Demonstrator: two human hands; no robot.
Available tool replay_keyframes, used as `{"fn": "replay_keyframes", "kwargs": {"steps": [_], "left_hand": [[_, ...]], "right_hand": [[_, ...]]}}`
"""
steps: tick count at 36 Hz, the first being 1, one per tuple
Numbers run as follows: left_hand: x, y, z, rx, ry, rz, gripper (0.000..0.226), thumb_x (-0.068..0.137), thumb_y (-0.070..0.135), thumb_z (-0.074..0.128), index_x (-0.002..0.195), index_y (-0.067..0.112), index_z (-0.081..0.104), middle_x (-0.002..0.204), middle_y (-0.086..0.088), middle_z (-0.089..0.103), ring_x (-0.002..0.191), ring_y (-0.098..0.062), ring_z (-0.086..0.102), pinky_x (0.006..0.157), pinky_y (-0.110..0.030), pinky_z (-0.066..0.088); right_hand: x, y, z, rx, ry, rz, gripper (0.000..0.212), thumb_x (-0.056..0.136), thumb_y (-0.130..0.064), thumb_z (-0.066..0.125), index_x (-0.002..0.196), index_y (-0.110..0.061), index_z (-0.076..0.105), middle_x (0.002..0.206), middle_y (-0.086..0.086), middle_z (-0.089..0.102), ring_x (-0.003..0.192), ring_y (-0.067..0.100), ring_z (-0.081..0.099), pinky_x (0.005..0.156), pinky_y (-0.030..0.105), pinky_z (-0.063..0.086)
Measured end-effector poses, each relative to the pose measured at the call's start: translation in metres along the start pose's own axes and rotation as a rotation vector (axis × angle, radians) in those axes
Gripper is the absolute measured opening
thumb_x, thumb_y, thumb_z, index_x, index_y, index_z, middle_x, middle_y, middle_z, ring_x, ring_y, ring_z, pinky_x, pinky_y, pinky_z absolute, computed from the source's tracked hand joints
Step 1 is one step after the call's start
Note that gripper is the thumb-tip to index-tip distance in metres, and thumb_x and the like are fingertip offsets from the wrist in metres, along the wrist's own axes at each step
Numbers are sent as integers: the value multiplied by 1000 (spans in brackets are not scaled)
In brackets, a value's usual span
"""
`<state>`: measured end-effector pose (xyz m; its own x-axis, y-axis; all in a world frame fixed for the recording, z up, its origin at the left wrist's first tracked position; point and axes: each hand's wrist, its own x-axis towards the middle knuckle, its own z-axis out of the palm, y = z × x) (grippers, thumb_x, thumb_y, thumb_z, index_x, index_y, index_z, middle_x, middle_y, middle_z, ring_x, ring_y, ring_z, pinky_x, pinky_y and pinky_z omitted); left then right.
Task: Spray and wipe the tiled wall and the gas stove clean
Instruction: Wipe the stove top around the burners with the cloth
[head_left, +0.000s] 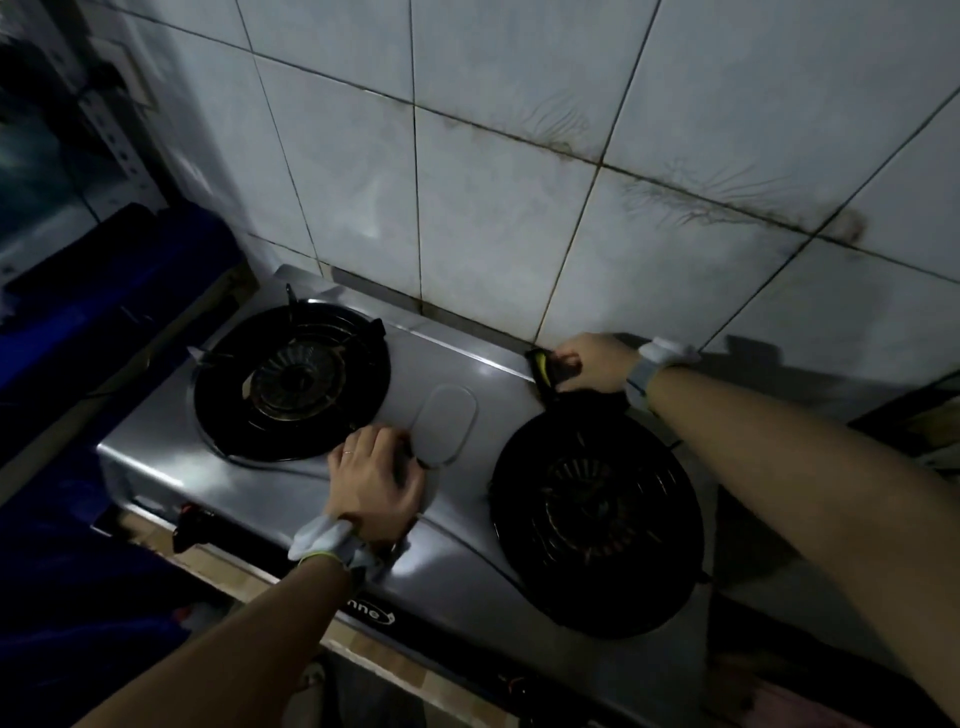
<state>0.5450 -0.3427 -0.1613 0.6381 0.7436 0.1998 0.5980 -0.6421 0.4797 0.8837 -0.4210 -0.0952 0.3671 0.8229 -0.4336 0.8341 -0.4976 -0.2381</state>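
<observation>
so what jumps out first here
The dark grime streaks along the grout of the tiled wall, upper right. Below, on the gas stove, the left hand rests mid-top and the right hand grips a black-and-yellow tool at the back edge.

Tan counter (208, 564), dim, below grey tiled wall (493, 208). Directly on top: steel two-burner gas stove (457, 561), back edge near wall.

left hand (376, 478) on stove (291, 483), right hand (595, 364) grips tool (540, 368).
</observation>
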Motion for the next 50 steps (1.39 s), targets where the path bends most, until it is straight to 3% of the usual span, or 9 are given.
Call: {"fn": "replay_keyframes", "kwargs": {"steps": [2,5,12,15,25,30,35,43,50], "left_hand": [[-1,1,0,-10,9,2,31,79,40,48,97,19,61,98,-1,58,93,-29,53,82,-40,37],[-2,3,-1,-15,19,0,33,79,41,46,98,18,62,97,-2,59,92,-29,54,82,-40,37],[-2,5,0,-1,10,8,34,80,42,47,98,17,62,98,-3,58,94,-29,53,84,-42,38],[-3,5,0,5,11,14,33,80,42,47,98,18,61,98,-3,58,94,-29,53,85,-42,38],[0,7,-2,25,-6,-1,34,80,43,48,102,19,60,100,-1,56,95,-27,52,84,-41,38],[0,6,-1,20,-17,-4,34,80,41,50,104,20,60,102,-1,57,98,-27,52,87,-41,38],[0,5,-2,-12,5,-4,32,80,41,47,100,19,60,96,-1,56,92,-27,52,83,-38,35],[3,-6,-27,-351,70,29,26,82,29,51,98,14,64,91,-1,59,85,-24,57,75,-38,45],[52,-93,-95,-238,255,-24,26,89,29,48,101,15,66,97,-2,63,93,-25,58,83,-41,45]], "right_hand": [[-10,19,-2,-27,-45,27,24,87,-25,71,69,-21,56,77,5,62,77,25,61,59,27,38],[-21,35,-5,-71,-60,17,39,91,-16,65,61,-23,41,62,-5,44,57,12,42,53,24,27],[-12,16,-4,-101,-15,-16,16,83,-27,75,85,-12,68,87,8,69,83,25,64,68,27,42],[7,-8,0,-41,63,-55,31,77,-37,79,95,-13,72,94,8,73,88,25,67,73,28,49],[66,-96,-11,-51,30,-79,43,86,-41,72,62,-17,46,65,2,51,68,25,53,53,28,30],[77,-121,7,62,113,-57,28,92,-33,67,76,-13,55,89,14,62,89,32,60,70,30,41],[66,-97,17,116,175,-103,51,90,-36,69,134,-12,59,135,14,59,123,34,54,99,29,41],[67,-98,16,127,141,-44,55,91,-35,68,139,-13,54,141,13,54,128,34,51,105,32,39],[110,-160,15,204,175,-60,46,93,-31,67,136,-18,58,131,13,61,116,37,58,96,34,45]]}}
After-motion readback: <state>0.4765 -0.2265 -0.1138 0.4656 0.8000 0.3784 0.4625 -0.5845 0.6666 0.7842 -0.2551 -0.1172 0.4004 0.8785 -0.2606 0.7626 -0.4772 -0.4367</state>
